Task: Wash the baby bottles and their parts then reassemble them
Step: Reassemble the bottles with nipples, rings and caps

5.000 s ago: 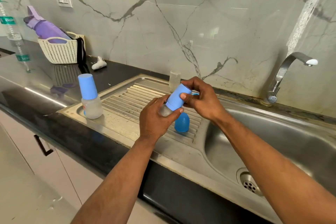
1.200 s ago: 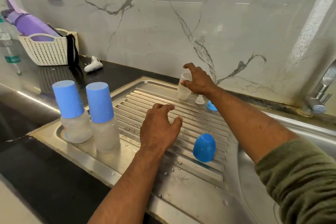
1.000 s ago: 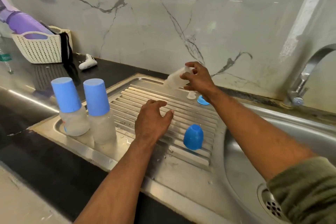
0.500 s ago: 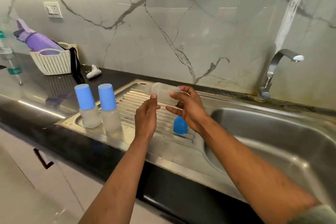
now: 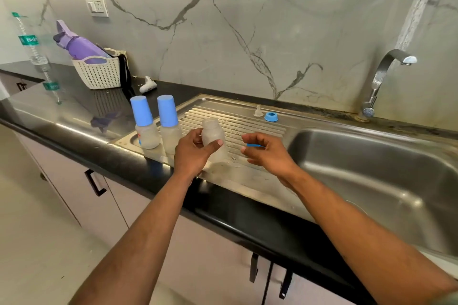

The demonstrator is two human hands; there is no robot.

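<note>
Left hand (image 5: 192,153) grips an uncapped, cloudy baby bottle (image 5: 213,137) upright, thumb across its front, fingers curled behind; the bottle is raised over the ribbed drainboard (image 5: 238,121), open mouth upward. Right hand (image 5: 266,152) hangs just right of the bottle with fingers loosely curled; a blue cap (image 5: 253,145) shows only as a sliver between them, and whether they hold it or it merely stands behind them cannot be told.

Relative to the drainboard: two capped bottles (image 5: 158,122) stand side by side at its left end, each with a tall blue cover; one bears a small red-and-blue mark, too small to read. At its rear edge lie a clear nipple (image 5: 258,111) and, just beside it, a blue screw ring (image 5: 271,116) — apart, not touching. The sink basin (image 5: 371,181) adjoins its right side, the tap (image 5: 383,74) behind. Far left on the black counter: a white basket (image 5: 99,74) holding a purple flask (image 5: 79,47), and a clear water bottle (image 5: 33,49) with a green label, apparently "Bisleri" — only partly legible.
</note>
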